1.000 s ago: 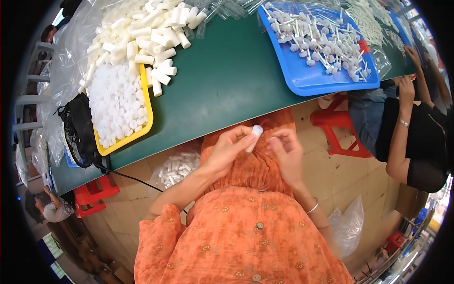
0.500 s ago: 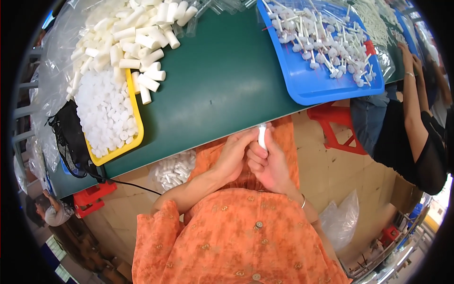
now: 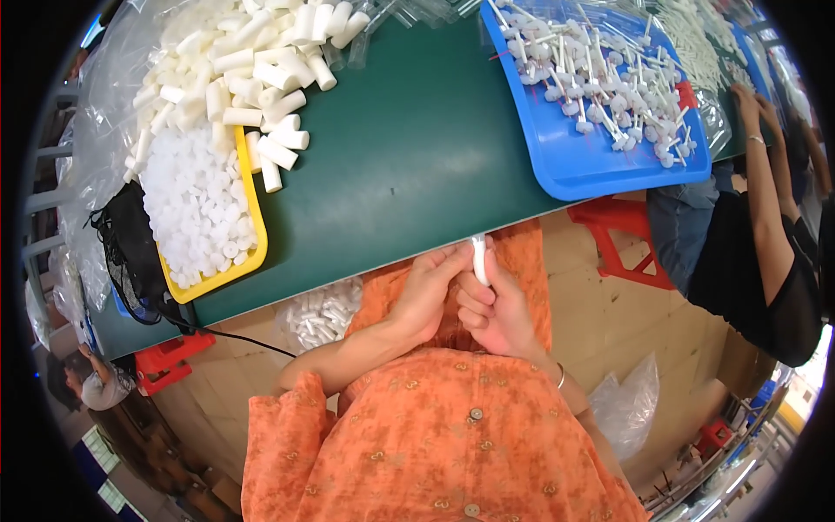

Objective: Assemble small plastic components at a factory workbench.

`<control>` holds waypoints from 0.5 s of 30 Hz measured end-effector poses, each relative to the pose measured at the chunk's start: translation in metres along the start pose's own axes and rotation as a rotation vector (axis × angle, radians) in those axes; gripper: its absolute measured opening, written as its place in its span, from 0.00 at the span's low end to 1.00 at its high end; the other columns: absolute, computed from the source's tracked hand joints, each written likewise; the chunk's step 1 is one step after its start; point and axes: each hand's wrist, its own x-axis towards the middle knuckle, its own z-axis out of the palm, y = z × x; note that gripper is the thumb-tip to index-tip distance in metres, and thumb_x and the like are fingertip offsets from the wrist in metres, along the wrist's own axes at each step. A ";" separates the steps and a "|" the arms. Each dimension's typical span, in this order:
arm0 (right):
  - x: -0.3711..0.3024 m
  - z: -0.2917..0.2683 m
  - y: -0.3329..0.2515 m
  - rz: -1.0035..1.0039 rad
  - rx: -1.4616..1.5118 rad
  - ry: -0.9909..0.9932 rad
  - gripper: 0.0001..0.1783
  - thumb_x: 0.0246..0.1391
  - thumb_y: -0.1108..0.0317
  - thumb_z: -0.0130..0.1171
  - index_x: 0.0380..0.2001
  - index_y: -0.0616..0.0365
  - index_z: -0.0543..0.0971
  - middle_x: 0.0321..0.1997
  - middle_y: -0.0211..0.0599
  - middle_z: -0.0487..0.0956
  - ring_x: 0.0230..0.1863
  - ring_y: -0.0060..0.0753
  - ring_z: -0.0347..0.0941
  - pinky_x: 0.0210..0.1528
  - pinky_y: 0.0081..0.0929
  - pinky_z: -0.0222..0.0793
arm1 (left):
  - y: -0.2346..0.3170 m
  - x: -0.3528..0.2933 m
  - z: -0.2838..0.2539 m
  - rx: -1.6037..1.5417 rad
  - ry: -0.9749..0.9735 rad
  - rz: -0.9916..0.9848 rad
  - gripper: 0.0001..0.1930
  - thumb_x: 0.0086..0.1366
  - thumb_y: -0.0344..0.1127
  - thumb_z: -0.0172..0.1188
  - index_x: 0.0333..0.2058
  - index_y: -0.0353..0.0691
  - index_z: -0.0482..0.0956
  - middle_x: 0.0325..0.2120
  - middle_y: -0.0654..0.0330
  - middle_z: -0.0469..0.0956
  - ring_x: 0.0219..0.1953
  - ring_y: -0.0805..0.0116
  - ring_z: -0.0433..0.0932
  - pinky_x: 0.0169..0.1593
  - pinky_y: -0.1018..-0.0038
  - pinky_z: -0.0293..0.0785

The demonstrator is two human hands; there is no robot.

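Observation:
Both hands meet just below the near edge of the green table [image 3: 391, 174]. My right hand [image 3: 497, 309] is closed round a white tube [image 3: 480, 261] with a clear top end, held upright. Beside it, the fingers of my left hand [image 3: 432, 287] are pressed together at the tube's upper end; whether they pinch a further small part is hidden. To the left a yellow tray [image 3: 259, 235] holds small white plastic caps [image 3: 196, 209]. Behind it lies a heap of cream foam cylinders [image 3: 270, 78]. A blue tray [image 3: 574, 178] at the right carries white sticks with frosted caps [image 3: 609, 96].
A bag of white tubes [image 3: 322, 315] sits below the table edge, left of my lap. A black mesh bag [image 3: 130, 252] with a cable lies by the yellow tray. Red stools [image 3: 617, 244] stand under the table. At the right, a co-worker's arms [image 3: 765, 200] reach onto the table.
The white tube and both hands have shifted very slightly; the grip looks the same. The table and trays moved a little in the picture as the view shifted.

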 end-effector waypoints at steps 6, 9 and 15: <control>0.000 -0.029 -0.020 -0.581 -1.289 -0.027 0.12 0.69 0.60 0.45 0.44 0.57 0.71 0.23 0.27 0.72 0.20 0.20 0.63 0.23 0.20 0.59 | 0.005 -0.012 0.001 0.002 -0.079 0.040 0.15 0.72 0.40 0.52 0.50 0.36 0.76 0.46 0.60 0.78 0.49 0.71 0.75 0.55 0.69 0.70; -0.019 -0.001 -0.043 -0.968 -1.762 -0.177 0.27 0.50 0.65 0.63 0.53 0.62 0.71 0.42 0.41 0.76 0.40 0.38 0.73 0.43 0.34 0.71 | 0.008 -0.026 -0.007 0.026 -0.071 0.084 0.12 0.72 0.38 0.53 0.46 0.35 0.76 0.44 0.58 0.79 0.47 0.69 0.77 0.53 0.68 0.73; -0.013 -0.003 -0.044 -1.180 -1.895 -0.369 0.38 0.38 0.66 0.68 0.56 0.65 0.70 0.53 0.49 0.72 0.51 0.51 0.71 0.53 0.41 0.69 | 0.009 -0.032 -0.005 0.087 -0.182 0.129 0.13 0.71 0.38 0.55 0.46 0.34 0.75 0.40 0.55 0.81 0.41 0.67 0.80 0.49 0.70 0.77</control>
